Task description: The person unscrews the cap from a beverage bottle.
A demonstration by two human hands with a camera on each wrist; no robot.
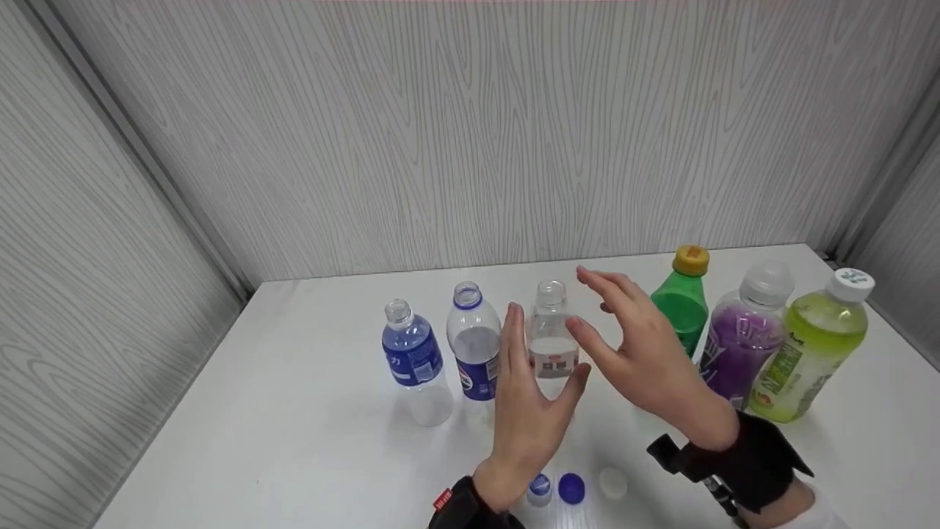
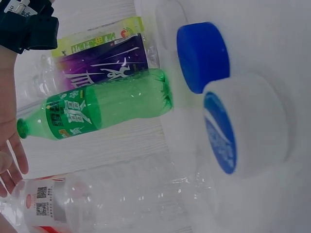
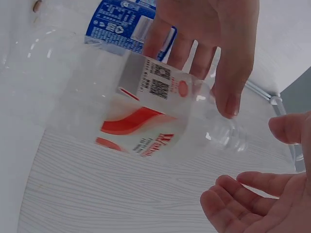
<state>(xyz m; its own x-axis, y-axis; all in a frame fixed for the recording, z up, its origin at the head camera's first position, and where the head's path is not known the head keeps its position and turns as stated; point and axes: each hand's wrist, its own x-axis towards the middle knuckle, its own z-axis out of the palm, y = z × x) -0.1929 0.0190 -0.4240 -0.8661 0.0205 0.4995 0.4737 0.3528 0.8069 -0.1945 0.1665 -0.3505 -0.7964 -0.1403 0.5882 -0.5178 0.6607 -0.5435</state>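
My left hand (image 1: 525, 411) has straight fingers and a thumb spread apart, on the left of a clear uncapped bottle (image 1: 552, 323) with a red and white label. On that bottle's other side, my right hand (image 1: 646, 353) stands with its fingers extended and thumb apart. In the right wrist view, the left fingers overlap the clear bottle (image 3: 116, 97), while the right hand (image 3: 262, 194) is apart from it near the neck. Neither hand grips anything. A uncapped bottle with a dark blue label (image 1: 477, 378) stands just left of the left hand.
Farther left stands another uncapped, blue-labelled bottle (image 1: 413, 353). At the right are capped bottles: green (image 1: 679, 305), purple (image 1: 745, 330) and yellow-green (image 1: 815, 353). Near the front lie a blue-topped white cap (image 1: 540, 490), a blue cap (image 1: 571, 488) and a whitish cap (image 1: 612, 483).
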